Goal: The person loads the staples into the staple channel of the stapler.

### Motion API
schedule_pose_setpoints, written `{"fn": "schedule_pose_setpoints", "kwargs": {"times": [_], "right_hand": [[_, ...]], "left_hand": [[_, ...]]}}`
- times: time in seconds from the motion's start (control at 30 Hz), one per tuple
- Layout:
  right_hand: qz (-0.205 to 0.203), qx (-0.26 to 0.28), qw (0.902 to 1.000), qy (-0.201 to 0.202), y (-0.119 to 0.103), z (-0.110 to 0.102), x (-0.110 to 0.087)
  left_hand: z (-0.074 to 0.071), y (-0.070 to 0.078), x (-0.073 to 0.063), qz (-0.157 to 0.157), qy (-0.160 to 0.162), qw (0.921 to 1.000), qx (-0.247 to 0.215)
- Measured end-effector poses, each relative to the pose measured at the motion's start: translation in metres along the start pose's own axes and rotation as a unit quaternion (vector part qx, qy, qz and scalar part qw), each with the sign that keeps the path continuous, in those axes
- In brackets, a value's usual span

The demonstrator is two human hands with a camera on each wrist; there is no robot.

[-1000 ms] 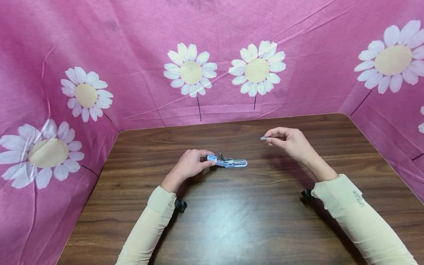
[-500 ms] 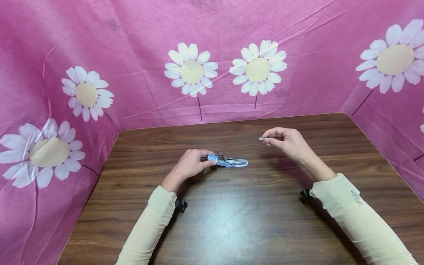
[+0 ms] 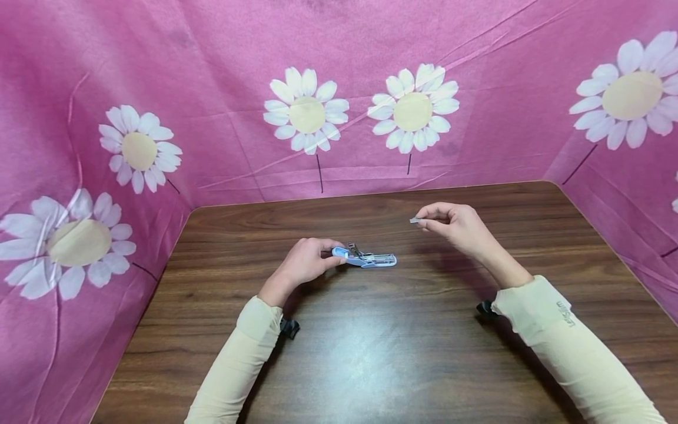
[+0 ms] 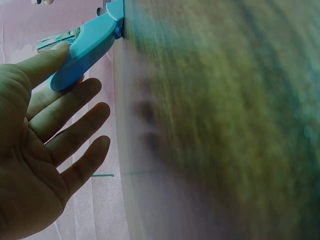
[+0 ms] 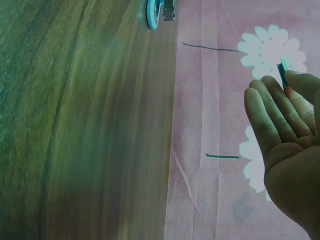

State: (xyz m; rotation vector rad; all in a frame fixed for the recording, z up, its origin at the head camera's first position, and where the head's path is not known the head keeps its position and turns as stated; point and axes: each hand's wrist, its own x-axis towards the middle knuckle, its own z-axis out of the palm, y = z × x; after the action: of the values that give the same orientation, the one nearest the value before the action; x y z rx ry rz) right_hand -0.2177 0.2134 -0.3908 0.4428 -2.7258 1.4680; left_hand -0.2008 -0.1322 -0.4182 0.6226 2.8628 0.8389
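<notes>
A light blue stapler lies opened out on the table, its metal staple channel facing up and a metal piece standing up near its middle. My left hand pinches its left end between thumb and forefinger. In the left wrist view the other fingers of that hand spread out below the stapler. To the right and farther back, my right hand holds a small grey strip of staples by one end, above the table. In the right wrist view the strip sticks out past the thumb.
The brown wood-grain table ends at the back against a pink cloth printed with white daisies. The cloth also rises along the left and right sides. A black wrist mount shows under the left sleeve.
My right hand has drifted slightly left with the strip of staples, nearer the stapler. My left hand and the stapler have stayed in place.
</notes>
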Motion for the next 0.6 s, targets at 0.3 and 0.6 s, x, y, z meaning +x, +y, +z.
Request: {"fn": "schedule_pose_setpoints", "kwargs": {"times": [0.3, 0.6], "right_hand": [[-0.007, -0.008, 0.9999, 0.010, -0.0049, 0.0026, 0.0011], [-0.016, -0.018, 0.9997, 0.005, -0.0101, 0.0079, 0.0052]], "left_hand": [[-0.0007, 0.0016, -0.0005, -0.001, 0.003, 1.0000, -0.002], [-0.0016, 0.0017, -0.0010, -0.003, -0.002, 1.0000, 0.000]]}}
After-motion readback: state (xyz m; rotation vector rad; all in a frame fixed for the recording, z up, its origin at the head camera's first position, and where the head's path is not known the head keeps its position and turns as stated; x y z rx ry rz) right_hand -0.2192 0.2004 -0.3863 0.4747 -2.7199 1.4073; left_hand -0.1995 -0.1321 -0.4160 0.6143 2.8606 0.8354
